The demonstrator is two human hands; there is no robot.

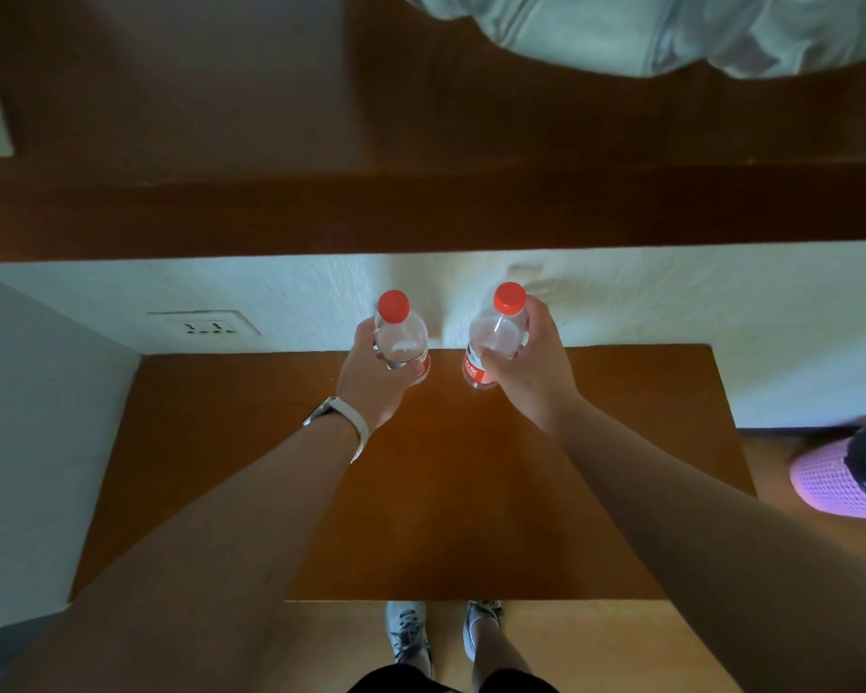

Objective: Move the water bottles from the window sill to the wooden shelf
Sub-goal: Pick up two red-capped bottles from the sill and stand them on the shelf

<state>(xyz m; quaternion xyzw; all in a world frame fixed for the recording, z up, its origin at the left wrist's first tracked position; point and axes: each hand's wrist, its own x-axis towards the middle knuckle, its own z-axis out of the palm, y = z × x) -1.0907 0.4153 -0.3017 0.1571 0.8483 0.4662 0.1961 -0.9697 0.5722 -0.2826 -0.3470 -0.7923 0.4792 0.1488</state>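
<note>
Our left grip [371,380] curls round left bottle [403,342] | right grip [533,375] round right bottle [496,337] | upright, to stand on wooden shelf [446,492]

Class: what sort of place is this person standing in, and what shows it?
Probably a bedroom or dorm room: crumpled pale bedding at the top, a wall socket in the white wall, and a pink mesh basket on the floor.
</note>
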